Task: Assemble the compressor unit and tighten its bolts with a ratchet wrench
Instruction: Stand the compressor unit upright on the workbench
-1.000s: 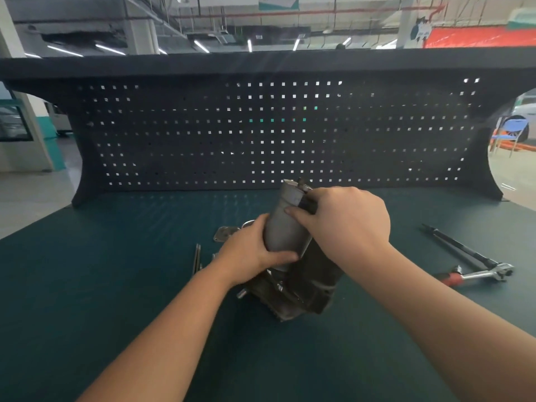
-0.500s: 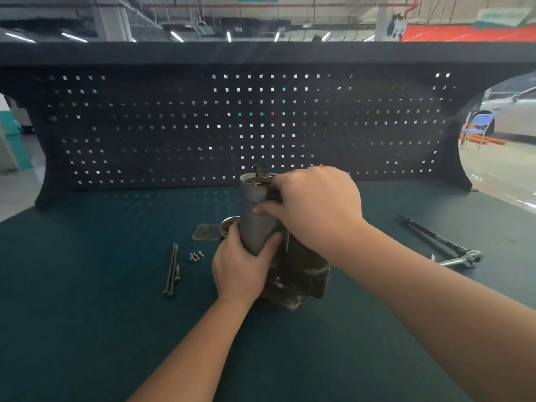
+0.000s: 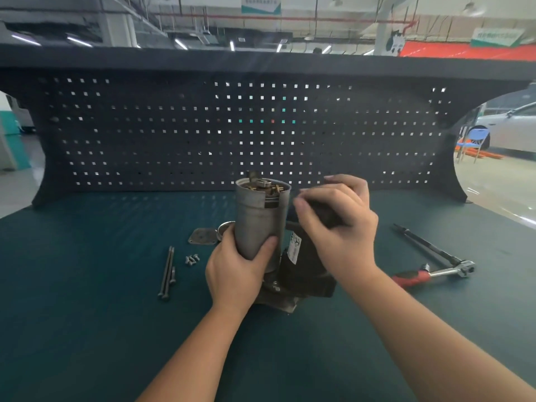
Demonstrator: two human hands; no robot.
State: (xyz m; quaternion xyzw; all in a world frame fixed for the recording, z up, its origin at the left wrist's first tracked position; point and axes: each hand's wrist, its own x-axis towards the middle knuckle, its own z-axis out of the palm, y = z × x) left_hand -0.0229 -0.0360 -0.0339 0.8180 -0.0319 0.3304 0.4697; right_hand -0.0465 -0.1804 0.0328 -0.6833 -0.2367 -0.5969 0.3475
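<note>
Left hand [image 3: 236, 274] of mine wraps around the lower part of the grey motor cylinder [image 3: 259, 220], thumb on the near side, fingers curled behind it. That cylinder stands upright on the dark compressor body [image 3: 304, 274], which sits on the green bench [image 3: 87, 329] right in front of me. At the cylinder's open top I can see brass-coloured parts and a bearing. My right hand [image 3: 339, 224] hovers just to the right of the cylinder's top, fingers bent and loosely curled; whether it has hold of anything I cannot tell.

On the bench to the left lie two long bolts [image 3: 167, 271] side by side, with a few small screws [image 3: 192, 259] just right of them. Behind my left hand sit a flat metal plate [image 3: 203, 236] and a metal ring [image 3: 224, 227]. Well off to the right lies the ratchet wrench [image 3: 432, 274] with its red grip, and a dark bar [image 3: 423, 245] beside it. A perforated back panel [image 3: 145, 134] rises behind.
</note>
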